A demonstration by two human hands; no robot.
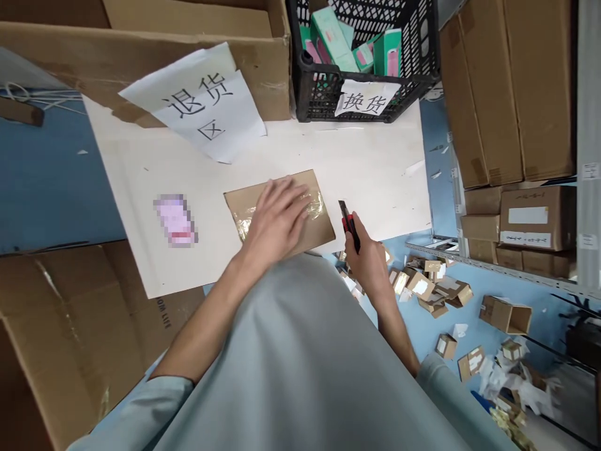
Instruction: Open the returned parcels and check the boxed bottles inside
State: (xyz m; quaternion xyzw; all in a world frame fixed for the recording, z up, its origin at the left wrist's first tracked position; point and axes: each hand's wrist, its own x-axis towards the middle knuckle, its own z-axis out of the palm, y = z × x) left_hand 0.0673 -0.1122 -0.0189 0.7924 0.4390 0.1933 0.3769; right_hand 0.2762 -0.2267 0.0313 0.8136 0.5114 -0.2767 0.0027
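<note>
A flat brown cardboard box [320, 227] with shiny clear tape across its top lies at the table's near edge. My left hand [280, 216] rests flat on the box, fingers stretched over the tape. To the right of the box, my right hand [365, 254] is wrapped round a black and red utility knife [349, 224]. The knife's dark blade points away from me, apart from the box. Part of the knife's handle is hidden in my palm.
On the white table [375, 169] stand a large open carton [263, 75] with a paper sign [216, 119] and a black crate [319, 100] of small green boxes. A blurred-out phone-shaped item [176, 220] lies left. Opened cartons [420, 285] litter the floor right, beside shelving [516, 272].
</note>
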